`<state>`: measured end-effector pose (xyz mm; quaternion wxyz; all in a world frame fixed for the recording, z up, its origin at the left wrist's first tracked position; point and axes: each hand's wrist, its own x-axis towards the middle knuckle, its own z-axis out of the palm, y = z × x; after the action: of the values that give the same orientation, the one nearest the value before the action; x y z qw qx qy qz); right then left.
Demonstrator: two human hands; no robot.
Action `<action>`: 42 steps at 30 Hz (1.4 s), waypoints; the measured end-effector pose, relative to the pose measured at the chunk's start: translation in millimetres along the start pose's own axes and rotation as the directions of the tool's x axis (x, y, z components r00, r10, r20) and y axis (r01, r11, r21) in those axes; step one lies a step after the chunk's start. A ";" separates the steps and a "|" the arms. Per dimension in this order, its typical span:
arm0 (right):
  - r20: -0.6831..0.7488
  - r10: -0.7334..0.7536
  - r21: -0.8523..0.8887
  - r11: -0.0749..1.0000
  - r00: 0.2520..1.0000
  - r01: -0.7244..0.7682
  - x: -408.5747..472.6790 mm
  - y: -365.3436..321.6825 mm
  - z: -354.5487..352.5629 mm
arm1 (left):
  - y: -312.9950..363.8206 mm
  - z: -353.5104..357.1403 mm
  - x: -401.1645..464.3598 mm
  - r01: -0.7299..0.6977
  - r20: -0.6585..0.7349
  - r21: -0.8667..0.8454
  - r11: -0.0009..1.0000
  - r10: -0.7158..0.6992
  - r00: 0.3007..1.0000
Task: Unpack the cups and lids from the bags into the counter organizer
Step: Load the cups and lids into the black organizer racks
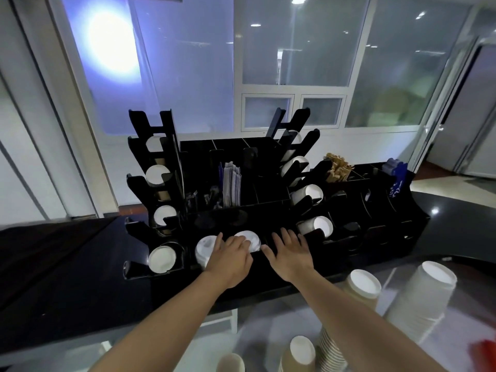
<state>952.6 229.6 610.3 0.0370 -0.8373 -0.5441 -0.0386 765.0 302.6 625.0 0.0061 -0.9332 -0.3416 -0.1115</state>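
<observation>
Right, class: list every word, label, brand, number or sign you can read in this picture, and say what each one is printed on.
No text can be read here.
Blue packets in the organizer's right end: white markings, too blurred to read.
Striped sachets in the middle compartment: print too small to read.
White lids under the left hand: embossing, if any, cannot be made out.
Paper cups in the foreground: no print visible.
</observation>
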 end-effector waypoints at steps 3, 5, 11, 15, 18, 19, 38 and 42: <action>0.057 -0.001 -0.011 1.000 0.998 0.002 3.5 -3.5 -4.2 | 2.6 -4.0 -1.0 0.009 0.023 -0.015 1.000 -0.009 1.000; 0.073 0.001 -0.020 1.000 0.997 0.000 2.3 -7.4 -5.7 | 5.3 -6.8 -2.2 0.018 0.047 -0.031 0.999 -0.016 0.999; -0.002 -0.010 0.069 0.998 1.000 0.010 -19.2 0.5 -14.4 | 16.5 -16.5 -11.6 -0.004 -0.020 -0.048 0.999 0.003 1.000; -0.217 -0.131 0.137 0.977 0.967 0.163 -54.4 7.4 -19.1 | 33.0 -20.4 -27.8 -0.086 -0.157 -0.072 0.994 0.074 0.985; -0.228 -0.136 0.284 0.938 0.964 0.199 -89.3 16.7 -14.2 | 52.3 -17.3 -47.4 -0.204 -0.280 -0.093 0.975 0.171 0.944; -0.208 -0.124 0.319 0.929 0.970 0.187 -101.8 21.7 -11.6 | 61.0 -15.1 -55.2 -0.240 -0.296 -0.091 0.966 0.204 0.933; 0.085 0.153 0.360 0.917 0.985 -0.173 -302.5 146.4 101.8 | 182.4 78.3 -190.5 -0.373 -0.182 -0.333 0.866 0.329 0.927; 0.332 0.060 0.253 0.956 0.941 -0.151 -307.7 154.2 141.3 | 195.3 104.9 -210.2 -0.293 -0.082 -0.351 0.889 0.282 0.956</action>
<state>972.4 -97.7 434.4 0.0660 -0.8473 -0.4967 0.1762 755.2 28.3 490.8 -0.1435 -0.9569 -0.1735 -0.1832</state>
